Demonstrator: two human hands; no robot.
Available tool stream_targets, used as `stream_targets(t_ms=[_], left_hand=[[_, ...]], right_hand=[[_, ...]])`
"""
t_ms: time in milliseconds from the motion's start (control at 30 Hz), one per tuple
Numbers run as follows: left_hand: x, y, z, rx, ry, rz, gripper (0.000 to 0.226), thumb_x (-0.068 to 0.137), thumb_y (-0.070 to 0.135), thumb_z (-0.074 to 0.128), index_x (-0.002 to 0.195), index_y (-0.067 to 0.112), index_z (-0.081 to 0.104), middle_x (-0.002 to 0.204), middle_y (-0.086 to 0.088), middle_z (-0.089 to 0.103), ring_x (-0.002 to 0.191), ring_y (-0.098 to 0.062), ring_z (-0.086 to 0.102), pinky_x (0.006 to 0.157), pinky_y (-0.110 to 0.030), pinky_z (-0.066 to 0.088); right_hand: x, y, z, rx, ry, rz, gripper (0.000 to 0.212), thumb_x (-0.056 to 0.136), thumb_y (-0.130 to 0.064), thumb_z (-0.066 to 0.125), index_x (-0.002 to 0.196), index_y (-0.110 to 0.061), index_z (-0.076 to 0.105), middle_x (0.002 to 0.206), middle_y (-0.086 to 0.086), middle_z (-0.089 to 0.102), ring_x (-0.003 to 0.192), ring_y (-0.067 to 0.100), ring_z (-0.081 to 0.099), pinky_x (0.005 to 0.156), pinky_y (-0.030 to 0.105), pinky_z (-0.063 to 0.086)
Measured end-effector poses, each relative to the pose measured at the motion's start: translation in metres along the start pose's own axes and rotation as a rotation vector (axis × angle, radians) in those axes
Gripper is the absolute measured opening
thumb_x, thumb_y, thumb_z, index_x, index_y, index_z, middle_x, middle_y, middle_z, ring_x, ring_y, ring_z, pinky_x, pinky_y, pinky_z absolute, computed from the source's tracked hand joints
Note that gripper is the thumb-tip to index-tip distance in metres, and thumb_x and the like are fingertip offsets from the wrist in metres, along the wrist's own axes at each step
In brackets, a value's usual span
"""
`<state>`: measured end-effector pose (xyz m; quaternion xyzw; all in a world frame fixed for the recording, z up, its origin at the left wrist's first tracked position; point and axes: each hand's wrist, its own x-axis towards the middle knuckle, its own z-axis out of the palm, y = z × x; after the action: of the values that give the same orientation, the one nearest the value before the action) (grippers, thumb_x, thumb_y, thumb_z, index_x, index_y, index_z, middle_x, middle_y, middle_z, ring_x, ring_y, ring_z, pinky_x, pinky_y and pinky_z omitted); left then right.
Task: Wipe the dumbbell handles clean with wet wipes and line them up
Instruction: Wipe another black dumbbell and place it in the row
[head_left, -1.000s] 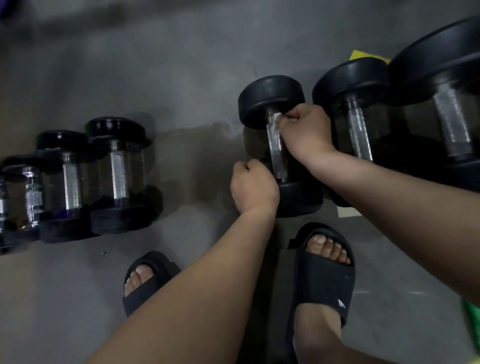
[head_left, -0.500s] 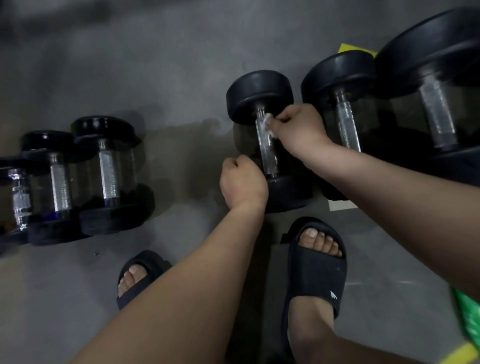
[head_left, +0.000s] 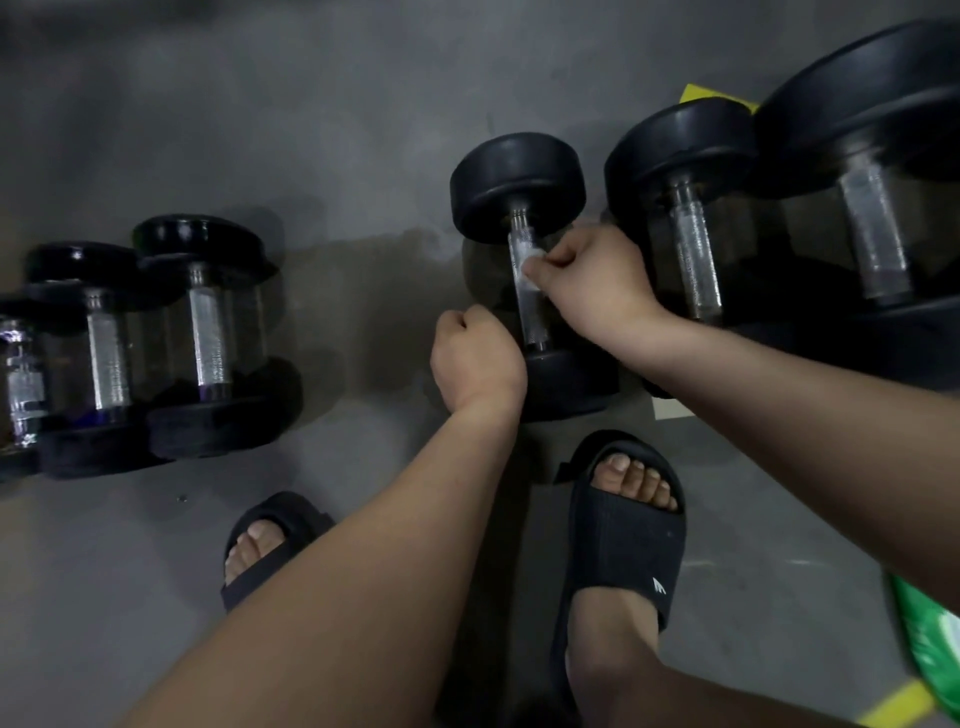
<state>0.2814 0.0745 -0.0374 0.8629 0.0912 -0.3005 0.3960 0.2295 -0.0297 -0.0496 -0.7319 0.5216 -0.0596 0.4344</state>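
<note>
I count six dumbbells on the floor (head_left: 363, 130): one between the hands, three well off beyond the left hand (head_left: 475, 364), and two bigger ones just past the right hand (head_left: 592, 283). There is one wet wipe (head_left: 532, 260), a small white wad, which the right hand pinches against the upper part of the handle (head_left: 527, 312). That centre dumbbell (head_left: 517, 182) has round black heads and a knurled silver bar. The left hand is curled into a fist beside the near head; from my feed I cannot tell whether it holds anything. Of the far-left trio (head_left: 208, 332), the outermost one (head_left: 21, 384) is cut off by the edge. The largest dumbbell (head_left: 872, 228) runs out of view too. Two black slides (head_left: 623, 545) sit below the hands, and a blurred green packet (head_left: 930, 639) shows under the right forearm.
</note>
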Motion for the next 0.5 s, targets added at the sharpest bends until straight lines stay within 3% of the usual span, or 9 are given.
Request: stream_targets(t_ms=[100, 200, 400, 500], left_hand=[[0.001, -0.001, 0.0, -0.013, -0.002, -0.003, 0.024, 0.097, 0.023, 0.041, 0.079, 0.013, 0.052, 0.082, -0.003, 0.052, 0.085, -0.03, 0.047, 0.074, -0.031, 0.028], [0.0, -0.001, -0.001, -0.017, -0.003, 0.003, 0.025, 0.097, 0.022, 0.041, 0.075, 0.013, 0.05, 0.077, -0.001, 0.051, 0.081, -0.028, 0.045, 0.072, -0.031, 0.028], [0.012, -0.007, -0.004, 0.006, 0.014, 0.022, 0.024, 0.097, 0.02, 0.042, 0.089, 0.007, 0.059, 0.092, -0.01, 0.056, 0.088, -0.032, 0.046, 0.072, -0.031, 0.028], [0.014, -0.007, -0.006, 0.051, -0.002, 0.05, 0.027, 0.099, 0.016, 0.04, 0.097, 0.001, 0.062, 0.091, -0.007, 0.052, 0.086, -0.028, 0.042, 0.068, -0.026, 0.022]], right_hand=[[0.011, -0.007, -0.004, -0.002, -0.036, 0.023, 0.031, 0.081, -0.035, 0.078, 0.071, -0.008, 0.068, 0.07, 0.006, 0.07, 0.063, 0.012, 0.063, 0.059, 0.021, 0.049], [0.022, -0.014, -0.008, 0.104, -0.083, 0.084, 0.025, 0.079, -0.035, 0.081, 0.071, -0.019, 0.064, 0.073, 0.0, 0.071, 0.071, 0.012, 0.067, 0.072, 0.031, 0.056], [-0.007, 0.002, -0.024, -0.166, -0.382, 0.037, 0.028, 0.078, -0.037, 0.085, 0.07, -0.017, 0.067, 0.061, -0.006, 0.066, 0.05, 0.002, 0.054, 0.051, 0.021, 0.04], [0.004, -0.008, -0.021, -0.143, -0.333, 0.021, 0.029, 0.077, -0.036, 0.086, 0.065, -0.018, 0.066, 0.061, -0.005, 0.069, 0.05, -0.001, 0.057, 0.055, 0.021, 0.044]])
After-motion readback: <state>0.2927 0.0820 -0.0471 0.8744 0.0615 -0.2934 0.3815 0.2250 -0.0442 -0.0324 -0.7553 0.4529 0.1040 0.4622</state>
